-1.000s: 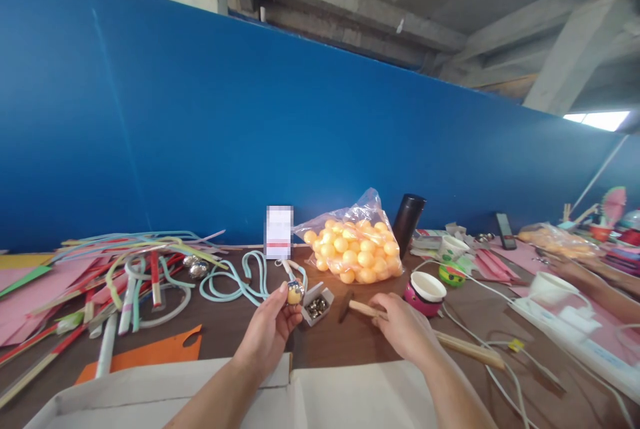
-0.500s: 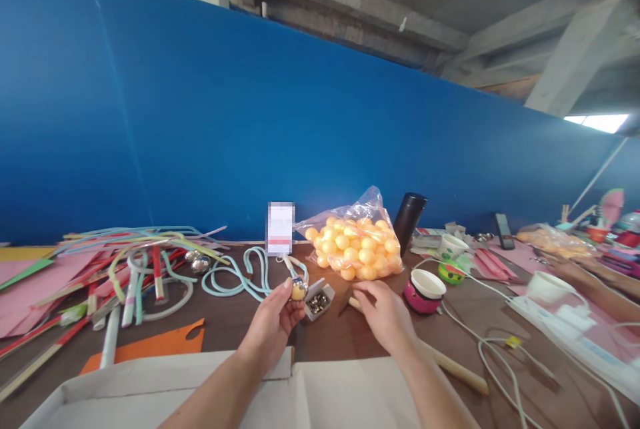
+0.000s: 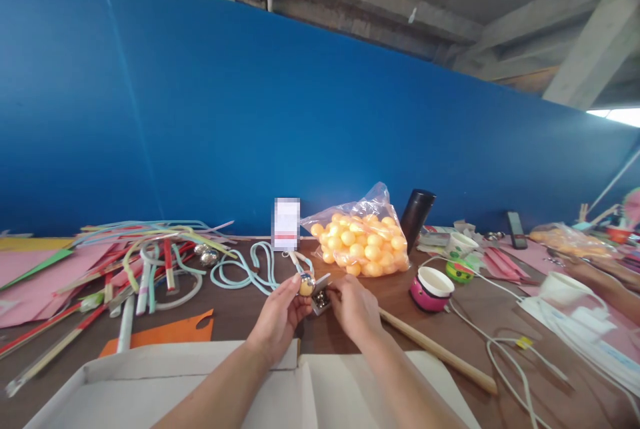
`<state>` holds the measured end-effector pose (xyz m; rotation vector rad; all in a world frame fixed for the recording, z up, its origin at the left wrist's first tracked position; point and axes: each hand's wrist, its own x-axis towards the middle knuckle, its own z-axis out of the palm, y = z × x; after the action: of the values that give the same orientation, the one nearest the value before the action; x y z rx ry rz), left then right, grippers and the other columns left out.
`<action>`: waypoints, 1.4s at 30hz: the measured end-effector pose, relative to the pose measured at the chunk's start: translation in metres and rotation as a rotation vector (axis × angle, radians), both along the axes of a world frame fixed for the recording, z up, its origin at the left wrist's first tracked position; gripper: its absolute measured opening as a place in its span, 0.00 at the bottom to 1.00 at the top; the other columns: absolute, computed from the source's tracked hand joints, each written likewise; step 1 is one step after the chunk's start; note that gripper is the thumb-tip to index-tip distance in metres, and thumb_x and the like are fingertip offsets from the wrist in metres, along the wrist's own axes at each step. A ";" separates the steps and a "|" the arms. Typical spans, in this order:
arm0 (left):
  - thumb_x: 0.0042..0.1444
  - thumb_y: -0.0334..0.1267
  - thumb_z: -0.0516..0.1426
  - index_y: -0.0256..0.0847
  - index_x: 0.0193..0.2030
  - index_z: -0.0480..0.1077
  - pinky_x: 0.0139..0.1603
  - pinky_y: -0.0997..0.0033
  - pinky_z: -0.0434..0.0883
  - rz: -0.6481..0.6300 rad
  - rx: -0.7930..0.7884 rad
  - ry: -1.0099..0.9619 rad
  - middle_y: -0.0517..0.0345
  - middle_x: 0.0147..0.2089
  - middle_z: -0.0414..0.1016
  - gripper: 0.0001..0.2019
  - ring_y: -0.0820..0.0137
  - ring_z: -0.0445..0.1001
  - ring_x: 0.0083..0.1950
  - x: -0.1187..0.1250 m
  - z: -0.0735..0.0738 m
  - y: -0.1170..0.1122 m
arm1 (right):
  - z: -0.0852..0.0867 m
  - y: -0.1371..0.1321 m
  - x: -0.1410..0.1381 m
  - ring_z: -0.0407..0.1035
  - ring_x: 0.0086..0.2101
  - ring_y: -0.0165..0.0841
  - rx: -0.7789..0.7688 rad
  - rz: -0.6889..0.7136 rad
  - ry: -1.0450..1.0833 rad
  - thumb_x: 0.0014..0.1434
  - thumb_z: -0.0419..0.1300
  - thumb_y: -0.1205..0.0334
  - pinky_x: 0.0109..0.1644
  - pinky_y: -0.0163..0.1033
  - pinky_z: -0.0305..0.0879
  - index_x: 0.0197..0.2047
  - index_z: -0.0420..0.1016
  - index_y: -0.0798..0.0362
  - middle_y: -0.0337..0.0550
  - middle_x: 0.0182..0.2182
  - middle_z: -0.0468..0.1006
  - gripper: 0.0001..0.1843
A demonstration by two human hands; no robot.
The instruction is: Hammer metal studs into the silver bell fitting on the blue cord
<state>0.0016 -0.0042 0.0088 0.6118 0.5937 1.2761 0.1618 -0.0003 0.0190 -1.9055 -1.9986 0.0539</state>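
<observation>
Between the thumb and fingers of my left hand (image 3: 279, 319) is a shiny silver ball (image 3: 307, 283) with a yellowish reflection. Just to its right stands a small open box (image 3: 319, 309) holding several little metal pieces, too small to name. My right hand (image 3: 354, 308) is at the box's right side, its thumb and fingers closed together by the opening; what they pinch is hidden. A wooden handle (image 3: 440, 349) slants out from behind my right hand toward the lower right. More silver balls (image 3: 209, 256) lie on the table at the left.
A clear bag of orange balls (image 3: 364, 247) sits behind my hands, beside a black cylinder (image 3: 418, 219). To the right are a magenta cup (image 3: 431, 289) and white cables (image 3: 505, 342). Colored tubes (image 3: 145, 276) pile up left. A person's arm (image 3: 600, 279) reaches in at the far right.
My right hand has moved left, from over the hammer head to the small box, leaving more of the wooden handle in view. My left hand still holds the silver ball.
</observation>
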 end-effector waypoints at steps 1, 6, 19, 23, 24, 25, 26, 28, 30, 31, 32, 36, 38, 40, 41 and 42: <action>0.52 0.40 0.61 0.35 0.37 0.72 0.28 0.77 0.73 -0.001 0.001 0.001 0.58 0.29 0.73 0.10 0.76 0.72 0.27 0.000 0.000 0.000 | 0.000 0.001 0.000 0.70 0.37 0.34 -0.014 -0.010 0.027 0.59 0.55 0.59 0.37 0.36 0.58 0.40 0.75 0.46 0.41 0.39 0.73 0.09; 0.53 0.40 0.60 0.35 0.38 0.72 0.28 0.77 0.73 -0.004 0.002 0.021 0.57 0.30 0.73 0.11 0.76 0.72 0.27 0.000 0.000 -0.001 | -0.005 0.003 -0.001 0.70 0.36 0.35 -0.007 -0.015 0.141 0.58 0.54 0.61 0.38 0.37 0.59 0.36 0.73 0.50 0.43 0.38 0.72 0.08; 0.53 0.42 0.60 0.36 0.37 0.72 0.30 0.77 0.72 -0.018 -0.007 0.027 0.56 0.30 0.74 0.11 0.75 0.72 0.28 -0.001 0.002 -0.001 | 0.000 -0.003 0.000 0.70 0.23 0.31 -0.068 0.100 0.876 0.60 0.49 0.50 0.23 0.33 0.63 0.33 0.68 0.54 0.41 0.24 0.76 0.16; 0.52 0.41 0.60 0.36 0.35 0.72 0.29 0.77 0.72 -0.030 -0.021 0.018 0.56 0.30 0.74 0.10 0.75 0.72 0.28 -0.002 0.003 -0.001 | 0.006 -0.013 -0.005 0.68 0.23 0.25 -0.159 0.124 1.417 0.50 0.63 0.52 0.20 0.28 0.61 0.29 0.68 0.55 0.44 0.34 0.78 0.15; 0.52 0.41 0.60 0.36 0.35 0.72 0.29 0.77 0.72 -0.029 -0.026 0.012 0.57 0.29 0.74 0.10 0.75 0.72 0.28 -0.002 0.003 -0.001 | 0.007 -0.015 -0.006 0.67 0.22 0.24 -0.173 0.121 1.503 0.47 0.66 0.53 0.20 0.27 0.60 0.28 0.69 0.56 0.43 0.32 0.78 0.15; 0.52 0.41 0.60 0.36 0.36 0.72 0.29 0.77 0.72 -0.028 -0.030 0.009 0.57 0.29 0.74 0.10 0.75 0.72 0.28 -0.002 0.003 -0.001 | 0.008 -0.016 -0.007 0.65 0.20 0.23 -0.177 0.116 1.535 0.46 0.67 0.53 0.19 0.27 0.60 0.27 0.69 0.56 0.41 0.28 0.77 0.15; 0.52 0.41 0.60 0.36 0.36 0.72 0.29 0.77 0.72 -0.028 -0.031 0.007 0.57 0.29 0.74 0.10 0.75 0.72 0.28 -0.002 0.003 -0.002 | 0.009 -0.017 -0.007 0.64 0.19 0.23 -0.181 0.113 1.540 0.45 0.67 0.54 0.19 0.27 0.60 0.27 0.69 0.56 0.39 0.24 0.76 0.16; 0.52 0.42 0.60 0.36 0.36 0.72 0.30 0.76 0.72 -0.033 -0.023 0.006 0.56 0.30 0.75 0.11 0.74 0.73 0.28 -0.001 0.003 -0.002 | 0.010 -0.018 -0.008 0.62 0.18 0.22 -0.202 0.122 1.528 0.46 0.68 0.53 0.20 0.27 0.60 0.27 0.70 0.56 0.35 0.19 0.72 0.15; 0.53 0.42 0.60 0.35 0.36 0.72 0.30 0.76 0.72 -0.038 -0.018 0.006 0.55 0.30 0.75 0.11 0.74 0.73 0.28 -0.002 0.003 -0.002 | 0.011 -0.020 -0.009 0.62 0.17 0.22 -0.221 0.132 1.523 0.46 0.68 0.53 0.19 0.26 0.60 0.28 0.71 0.56 0.35 0.19 0.72 0.16; 0.53 0.42 0.59 0.35 0.36 0.72 0.30 0.76 0.72 -0.038 -0.017 0.005 0.56 0.30 0.74 0.11 0.75 0.72 0.28 -0.002 0.003 -0.002 | 0.011 -0.020 -0.009 0.61 0.17 0.21 -0.229 0.137 1.523 0.46 0.68 0.52 0.19 0.26 0.59 0.29 0.71 0.56 0.35 0.20 0.72 0.16; 0.53 0.42 0.59 0.35 0.36 0.72 0.30 0.76 0.72 -0.039 -0.019 0.005 0.56 0.30 0.74 0.11 0.75 0.72 0.28 -0.002 0.003 -0.002 | 0.011 -0.021 -0.010 0.61 0.17 0.21 -0.231 0.143 1.524 0.46 0.68 0.52 0.19 0.26 0.59 0.29 0.71 0.56 0.35 0.21 0.73 0.16; 0.54 0.42 0.59 0.35 0.38 0.72 0.30 0.76 0.72 -0.051 -0.007 0.007 0.55 0.31 0.75 0.11 0.74 0.72 0.29 -0.002 0.002 -0.001 | 0.011 -0.022 -0.011 0.60 0.17 0.20 -0.239 0.165 1.535 0.47 0.68 0.51 0.19 0.26 0.59 0.28 0.71 0.57 0.34 0.21 0.71 0.17; 0.54 0.41 0.59 0.35 0.39 0.72 0.30 0.76 0.73 -0.050 0.003 0.001 0.54 0.31 0.75 0.11 0.74 0.73 0.29 -0.002 0.002 0.000 | 0.010 -0.022 -0.010 0.61 0.17 0.20 -0.258 0.184 1.548 0.47 0.67 0.50 0.20 0.26 0.59 0.28 0.72 0.57 0.34 0.20 0.71 0.17; 0.53 0.41 0.59 0.35 0.39 0.72 0.30 0.76 0.73 -0.050 0.005 -0.006 0.55 0.31 0.75 0.11 0.74 0.72 0.29 -0.002 0.002 -0.001 | 0.011 -0.023 -0.009 0.62 0.18 0.21 -0.284 0.209 1.562 0.48 0.67 0.51 0.22 0.26 0.60 0.29 0.73 0.57 0.35 0.19 0.72 0.17; 0.53 0.41 0.60 0.35 0.38 0.72 0.30 0.76 0.73 -0.051 0.006 -0.008 0.55 0.31 0.75 0.11 0.74 0.72 0.29 -0.002 0.003 -0.001 | 0.011 -0.024 -0.009 0.64 0.19 0.21 -0.293 0.216 1.573 0.48 0.67 0.51 0.22 0.26 0.61 0.29 0.73 0.57 0.36 0.20 0.73 0.16; 0.53 0.41 0.60 0.35 0.38 0.72 0.30 0.76 0.73 -0.052 0.005 -0.008 0.55 0.31 0.75 0.11 0.74 0.72 0.29 -0.002 0.003 -0.001 | 0.012 -0.025 -0.009 0.64 0.20 0.22 -0.296 0.218 1.586 0.48 0.68 0.52 0.23 0.26 0.62 0.30 0.74 0.57 0.37 0.21 0.74 0.16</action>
<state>-0.0008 -0.0055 0.0118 0.6220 0.5648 1.2311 0.1532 -0.0252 0.0309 -0.9670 -0.9923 1.4379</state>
